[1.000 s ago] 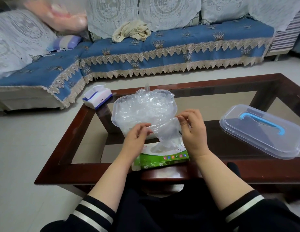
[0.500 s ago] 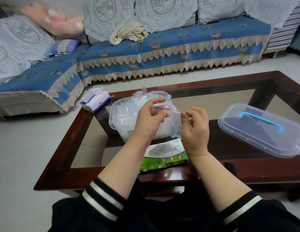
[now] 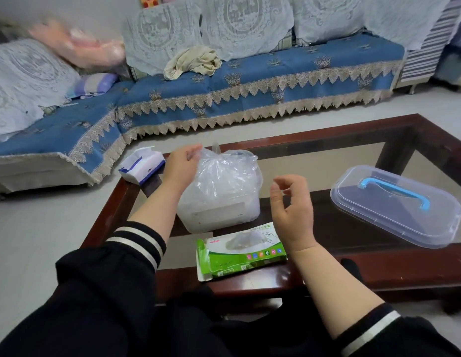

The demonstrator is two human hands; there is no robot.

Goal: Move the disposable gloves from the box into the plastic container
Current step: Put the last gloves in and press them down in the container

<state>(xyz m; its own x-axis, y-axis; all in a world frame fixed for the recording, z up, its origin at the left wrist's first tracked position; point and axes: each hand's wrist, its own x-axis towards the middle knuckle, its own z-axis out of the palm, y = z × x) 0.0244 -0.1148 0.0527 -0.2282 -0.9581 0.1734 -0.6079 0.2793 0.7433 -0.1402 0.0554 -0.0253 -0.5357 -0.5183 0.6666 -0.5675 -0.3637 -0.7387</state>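
A clear plastic container [image 3: 219, 219] stands on the glass coffee table [image 3: 378, 264], heaped with crumpled transparent disposable gloves [image 3: 229, 176]. My left hand [image 3: 181, 167] is at the heap's upper left and pinches the edge of a clear glove lying on top. In front of the container lies the flat green glove box [image 3: 241, 253], with clear film showing at its top opening. My right hand [image 3: 292, 202] hovers above the box's right end, to the right of the container, its fingers loosely curled and holding nothing.
The container's clear lid [image 3: 396, 210] with a blue handle lies on the table to the right. A white and blue tissue box [image 3: 143, 164] sits at the table's far left corner. A blue-covered sofa [image 3: 250, 81] runs behind the table.
My left hand carried the glove up from the box and over onto the heap in the container. My right hand let go of the glove and drifted right.
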